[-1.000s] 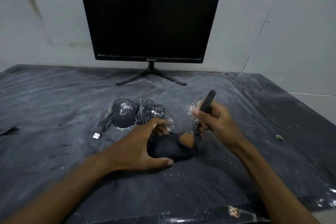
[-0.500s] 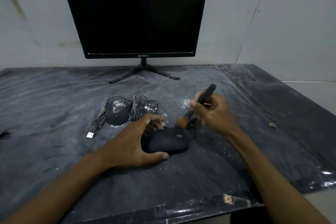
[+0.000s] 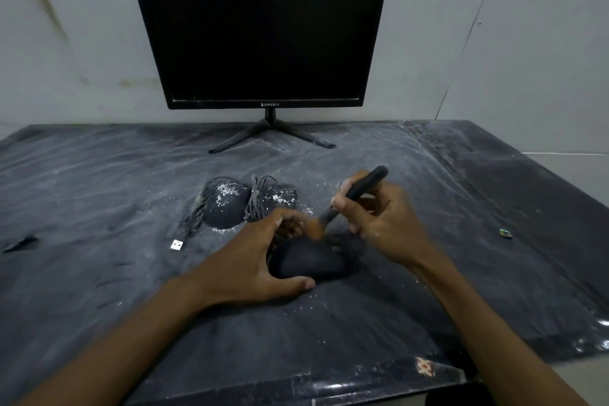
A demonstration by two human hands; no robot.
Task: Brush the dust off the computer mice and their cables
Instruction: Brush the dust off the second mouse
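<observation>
A black mouse [image 3: 308, 261] lies on the dark table in front of me. My left hand [image 3: 252, 260] grips its left side, thumb at the near edge and fingers curled over the far edge. My right hand [image 3: 384, 221] holds a black-handled brush [image 3: 354, 196]; its tan bristles [image 3: 314, 227] touch the top far edge of the mouse. Behind it lie two dusty mice, one on the left [image 3: 225, 203] and one on the right [image 3: 280, 196], speckled white, with bundled grey cables [image 3: 257, 198] between them. A white USB plug [image 3: 177, 244] lies to the left.
A black monitor [image 3: 260, 30] on a splayed stand [image 3: 272, 135] stands at the back against the wall. The table [image 3: 99, 181] is covered in dusty plastic film with white specks. A small greenish object [image 3: 505, 233] lies at the right. The table's front edge runs near me.
The brush head has swept from the mouse's right end, past its front, to its top far edge near my left fingers. My left hand keeps its grip.
</observation>
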